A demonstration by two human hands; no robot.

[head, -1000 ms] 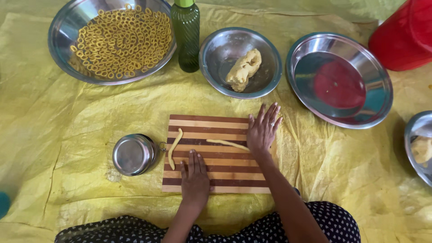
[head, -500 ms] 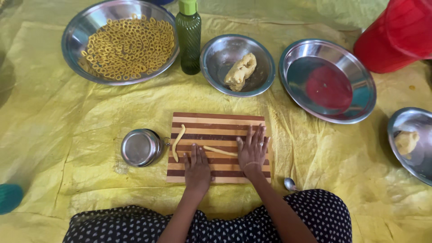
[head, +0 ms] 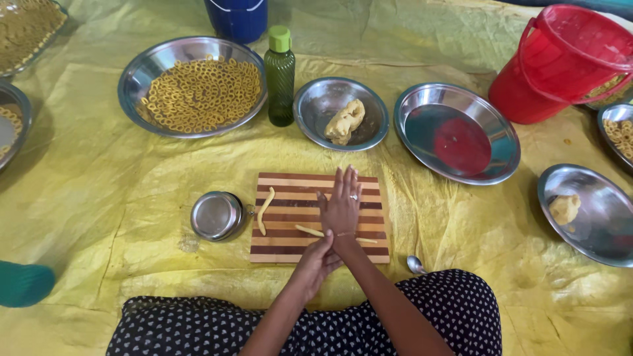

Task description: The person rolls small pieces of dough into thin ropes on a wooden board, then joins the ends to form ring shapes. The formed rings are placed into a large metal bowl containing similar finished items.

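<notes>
Yellow dough, rolled into a thin rope (head: 308,230), lies across the striped wooden cutting board (head: 290,250) under the right hand (head: 341,206), which presses flat with fingers spread, gripping nothing. Half a second earlier this hand sat lower and nearer the board's right edge. The left hand (head: 318,261) has slid back to the near edge, loosely curled, touching the right wrist. A second dough rope (head: 265,209) stays beside the small steel cup (head: 215,215).

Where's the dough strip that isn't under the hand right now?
In the head view, the loose dough strip lies near the left edge of the striped cutting board, just right of the small steel container and left of the right hand.
</notes>
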